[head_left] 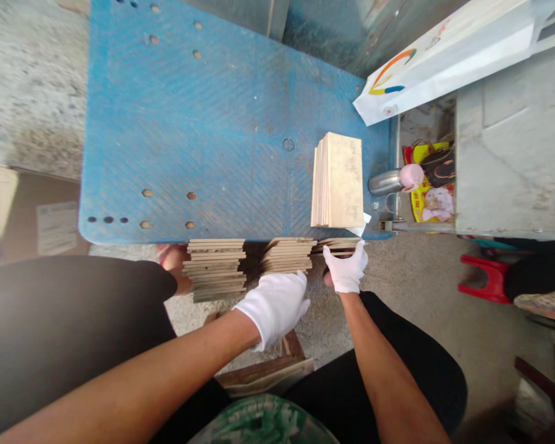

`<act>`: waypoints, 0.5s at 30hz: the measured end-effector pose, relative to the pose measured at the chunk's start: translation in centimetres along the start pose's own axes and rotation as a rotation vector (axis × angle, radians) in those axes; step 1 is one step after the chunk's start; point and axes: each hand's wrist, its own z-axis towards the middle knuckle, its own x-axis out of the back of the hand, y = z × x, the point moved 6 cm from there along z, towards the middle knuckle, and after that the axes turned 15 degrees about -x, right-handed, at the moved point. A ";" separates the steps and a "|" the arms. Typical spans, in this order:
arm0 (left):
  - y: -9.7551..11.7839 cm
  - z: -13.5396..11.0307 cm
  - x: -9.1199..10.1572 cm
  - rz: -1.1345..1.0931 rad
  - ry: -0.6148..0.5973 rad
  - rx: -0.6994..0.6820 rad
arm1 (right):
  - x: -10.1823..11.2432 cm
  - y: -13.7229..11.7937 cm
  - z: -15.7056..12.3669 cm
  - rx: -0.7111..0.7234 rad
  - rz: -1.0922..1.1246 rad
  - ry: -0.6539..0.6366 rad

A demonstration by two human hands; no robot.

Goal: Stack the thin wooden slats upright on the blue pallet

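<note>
My right hand (348,269), in a white glove, is at the right-hand stack of thin wooden boards (340,242). Its thumb and fingers reach around the lowest board there, one on each side. My left hand (275,308), also gloved in white, is just below the middle stack of boards (289,251). Thumb and fingertips stand apart, with nothing visible between them; the other fingers are partly hidden. A taller left stack (217,271) lies beside it, its board ends uneven. A block of pale boards (345,179) rests on the blue table (231,135).
On the table's right side are a metal flask with a pink lid (391,180) and a white paper bag (439,58). A grey metal cabinet (513,154) stands beyond. A red stool (483,279) is on the floor at right, a cardboard box (46,213) at left.
</note>
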 end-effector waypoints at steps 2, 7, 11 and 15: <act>0.1 0.1 0.1 -0.001 0.005 -0.008 | 0.9 0.1 -0.2 0.027 0.006 0.025; 0.7 0.5 0.4 0.000 0.054 -0.055 | 4.9 -0.2 -1.4 0.092 0.045 0.136; 1.4 0.8 1.1 0.020 0.121 -0.102 | 9.5 -0.8 -3.4 0.138 0.070 0.201; 2.4 1.0 1.8 0.030 0.168 -0.133 | 14.2 -1.4 -6.0 0.246 0.107 0.258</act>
